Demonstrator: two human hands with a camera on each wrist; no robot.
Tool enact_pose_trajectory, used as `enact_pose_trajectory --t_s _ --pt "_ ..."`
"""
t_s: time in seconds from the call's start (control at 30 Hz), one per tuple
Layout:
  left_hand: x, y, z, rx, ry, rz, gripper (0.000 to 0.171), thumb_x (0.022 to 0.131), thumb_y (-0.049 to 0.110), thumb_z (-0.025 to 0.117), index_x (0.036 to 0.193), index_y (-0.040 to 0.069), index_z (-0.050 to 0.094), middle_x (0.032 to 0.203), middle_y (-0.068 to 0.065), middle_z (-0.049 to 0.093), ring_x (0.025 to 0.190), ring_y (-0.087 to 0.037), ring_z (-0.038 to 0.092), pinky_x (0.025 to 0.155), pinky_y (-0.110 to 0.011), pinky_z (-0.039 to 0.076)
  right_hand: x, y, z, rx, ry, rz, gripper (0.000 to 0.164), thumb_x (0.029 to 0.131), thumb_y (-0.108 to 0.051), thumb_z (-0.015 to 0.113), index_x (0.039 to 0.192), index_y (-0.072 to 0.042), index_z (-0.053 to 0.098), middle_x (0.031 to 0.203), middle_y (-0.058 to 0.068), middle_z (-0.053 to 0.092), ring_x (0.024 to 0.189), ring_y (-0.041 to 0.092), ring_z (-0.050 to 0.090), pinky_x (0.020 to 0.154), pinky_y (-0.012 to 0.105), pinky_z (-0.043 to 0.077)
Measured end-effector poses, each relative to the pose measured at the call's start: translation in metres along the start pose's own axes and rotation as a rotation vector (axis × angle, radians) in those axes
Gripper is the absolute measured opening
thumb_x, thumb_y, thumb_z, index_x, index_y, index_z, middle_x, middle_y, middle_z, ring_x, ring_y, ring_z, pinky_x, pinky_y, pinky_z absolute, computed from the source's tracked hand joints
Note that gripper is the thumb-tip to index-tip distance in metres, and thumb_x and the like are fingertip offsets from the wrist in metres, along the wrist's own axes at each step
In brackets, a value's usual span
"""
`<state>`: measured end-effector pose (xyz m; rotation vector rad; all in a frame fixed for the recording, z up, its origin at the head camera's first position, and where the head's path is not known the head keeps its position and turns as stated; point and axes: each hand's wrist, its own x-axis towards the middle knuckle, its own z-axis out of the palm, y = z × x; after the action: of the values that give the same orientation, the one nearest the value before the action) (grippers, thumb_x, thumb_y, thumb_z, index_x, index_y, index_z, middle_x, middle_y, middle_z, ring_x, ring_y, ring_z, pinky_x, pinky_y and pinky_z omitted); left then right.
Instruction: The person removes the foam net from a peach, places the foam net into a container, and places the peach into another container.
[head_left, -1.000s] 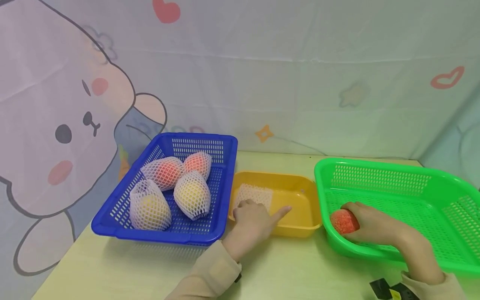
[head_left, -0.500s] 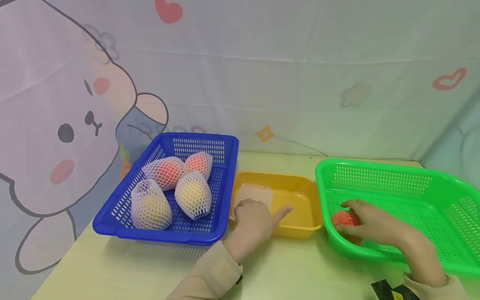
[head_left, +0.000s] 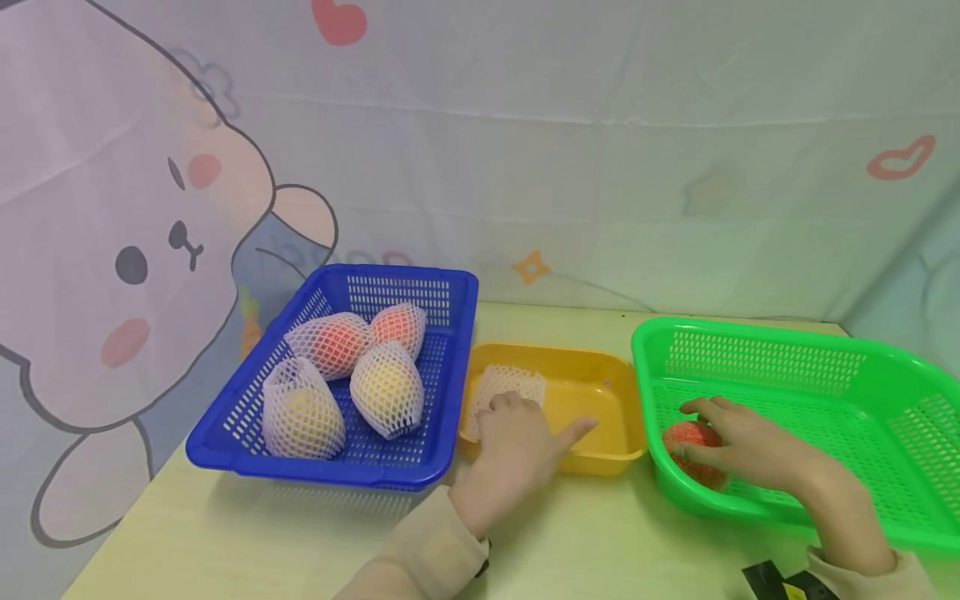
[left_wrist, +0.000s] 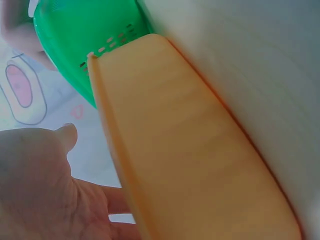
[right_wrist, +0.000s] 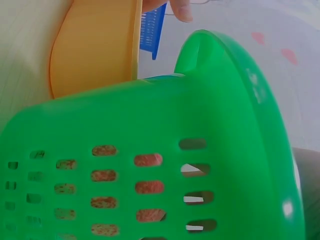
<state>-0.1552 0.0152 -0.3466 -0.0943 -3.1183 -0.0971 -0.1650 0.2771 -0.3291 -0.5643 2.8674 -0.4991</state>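
A round red fruit, speckled and peach-like, lies at the near left inside the green basket. Over it is my right hand, fingers loosely spread and thumb across its front. Through the basket's slots in the right wrist view, patches of the fruit show. My left hand is over the near edge of the yellow tray, thumb held out, fingertips beside a white foam net. In the left wrist view, the left hand's fingers reach behind the tray wall, tips hidden.
At the left stands a blue basket with several fruits in foam nets, some reddish, others yellowish. The yellow tray sits between the two baskets on a pale table. A printed cloth hangs behind.
The red fruit sits slightly lower in the green basket, and the right fingers have loosened and spread over it. The left hand has lifted slightly from the net, its thumb further out.
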Motion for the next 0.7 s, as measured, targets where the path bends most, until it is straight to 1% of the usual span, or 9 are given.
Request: enact_pose_trajectory --t_s 0.07,0.17,0.33,0.4,0.57,0.7 --pt "-0.001 0.001 -0.001 0.003 0.001 0.008 0.104 0.082 0.084 0.018 0.124 -0.001 0.059 0.117 -0.019 0.061 0.106 -0.031 0.058 0.088 -0.044 0.047 0.000 0.000 0.000 -0.006 0.004 0.000 0.067 0.089 -0.051 0.061 0.131 0.000 0.050 0.114 0.011 0.058 0.091 0.017 0.055 0.072 0.034 0.048" --pt "-0.003 0.002 -0.004 0.001 0.004 0.021 0.102 0.083 0.083 0.019 0.126 0.000 0.059 0.117 -0.018 0.061 0.106 -0.029 0.058 0.086 -0.041 0.047 0.000 -0.001 0.000 -0.015 0.015 -0.002 0.067 0.089 -0.052 0.059 0.131 -0.001 0.050 0.116 0.013 0.058 0.093 0.018 0.056 0.074 0.036 0.049" --pt "-0.005 0.002 -0.009 -0.046 0.001 0.052 0.099 0.084 0.082 0.020 0.126 0.001 0.059 0.118 -0.016 0.061 0.108 -0.028 0.057 0.088 -0.040 0.048 -0.002 -0.003 0.000 0.002 0.040 0.004 0.068 0.090 -0.056 0.055 0.133 -0.003 0.050 0.130 0.019 0.054 0.108 0.029 0.058 0.085 0.047 0.050" --pt "-0.006 0.002 -0.011 -0.068 -0.007 0.065 0.098 0.085 0.081 0.020 0.127 0.001 0.058 0.121 -0.017 0.061 0.111 -0.029 0.056 0.091 -0.042 0.048 -0.002 -0.004 0.000 0.006 0.043 -0.003 0.065 0.092 -0.054 0.054 0.133 -0.004 0.050 0.132 0.020 0.053 0.112 0.032 0.058 0.088 0.050 0.050" --pt "-0.009 0.002 -0.015 -0.088 -0.023 0.095 0.096 0.086 0.080 0.019 0.129 0.003 0.057 0.126 -0.016 0.059 0.117 -0.029 0.054 0.094 -0.043 0.047 -0.001 -0.006 0.000 0.003 0.040 -0.013 0.058 0.096 -0.048 0.050 0.133 -0.004 0.050 0.132 0.019 0.054 0.112 0.032 0.060 0.089 0.051 0.049" --pt "-0.011 0.003 -0.017 -0.096 -0.029 0.109 0.096 0.086 0.080 0.017 0.131 0.005 0.057 0.128 -0.015 0.058 0.120 -0.029 0.053 0.095 -0.044 0.047 -0.001 -0.008 -0.001 0.020 0.049 0.001 0.059 0.096 -0.050 0.049 0.134 -0.005 0.050 0.135 0.018 0.052 0.114 0.032 0.061 0.091 0.051 0.049"
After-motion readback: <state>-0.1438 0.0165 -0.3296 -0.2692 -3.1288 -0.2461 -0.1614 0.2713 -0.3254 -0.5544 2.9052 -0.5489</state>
